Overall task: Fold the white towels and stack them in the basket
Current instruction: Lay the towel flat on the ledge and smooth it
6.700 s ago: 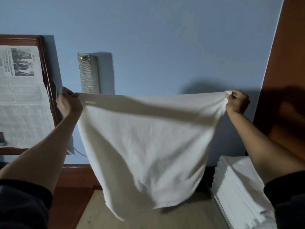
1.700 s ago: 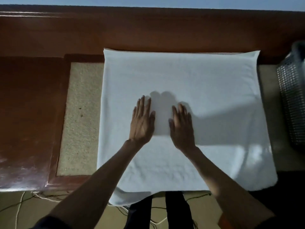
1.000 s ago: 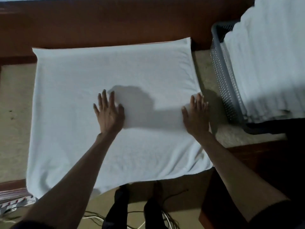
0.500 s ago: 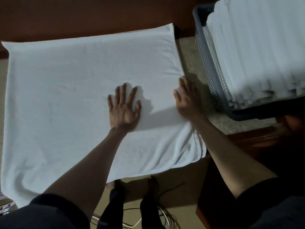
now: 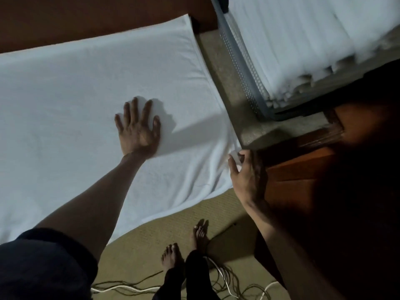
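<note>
Basket [image 5: 242, 61] right of towel [image 5: 86, 94]

left hand [image 5: 138, 128] (flat), right hand [image 5: 245, 176] pinching towel [image 5: 86, 94]

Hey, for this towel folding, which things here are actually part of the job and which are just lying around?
Part of the job: white towel spread flat; left hand pressing it; right hand pinching its right edge; grey basket; folded towels stacked in it.
Just lying about: cables on the floor by the feet.
</note>
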